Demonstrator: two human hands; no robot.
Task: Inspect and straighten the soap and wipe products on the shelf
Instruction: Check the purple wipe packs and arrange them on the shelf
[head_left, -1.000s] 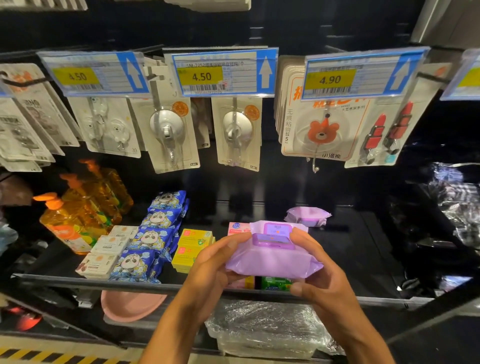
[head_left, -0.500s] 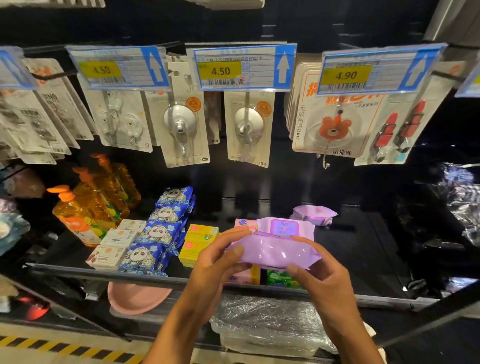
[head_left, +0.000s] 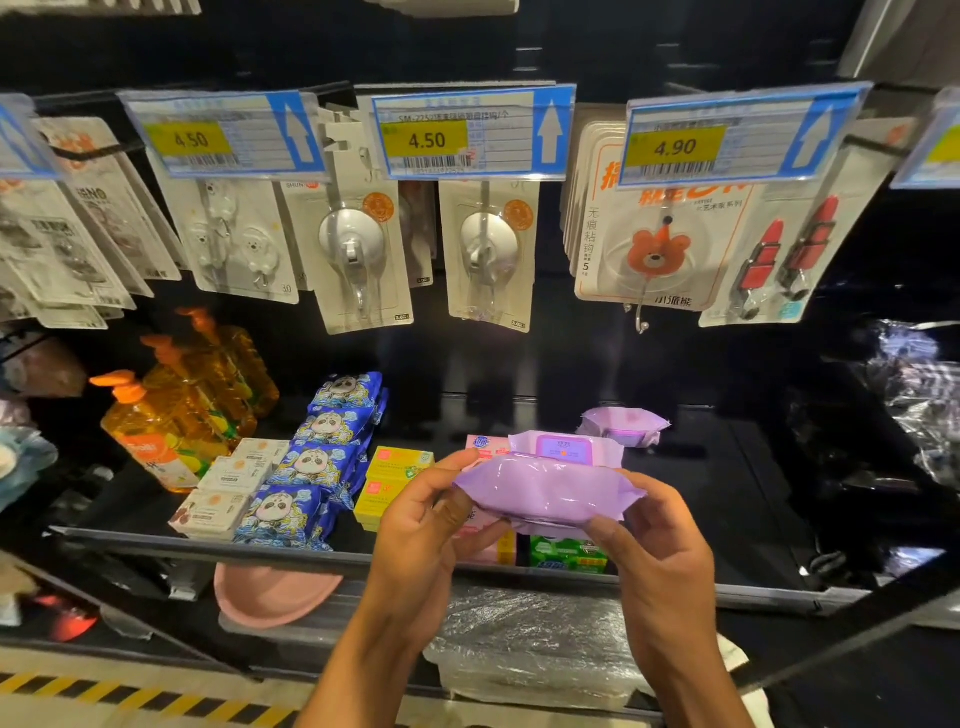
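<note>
On the shelf (head_left: 130, 538), orange soap bottles (head_left: 156, 431) are standing far left, with white boxes (head_left: 228, 488), blue panda packs (head_left: 317, 457) and yellow boxes (head_left: 389, 483) lying in rows rightward. The left hand (head_left: 426, 530) and right hand (head_left: 660, 545) are each gripping an end of the purple wipe pack (head_left: 545, 491), holding it above the shelf's near edge. Bare shelf is lying open on the right.

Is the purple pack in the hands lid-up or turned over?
Turned over: the purple pack shows a plain side, no lid, between left hand and right hand.
</note>
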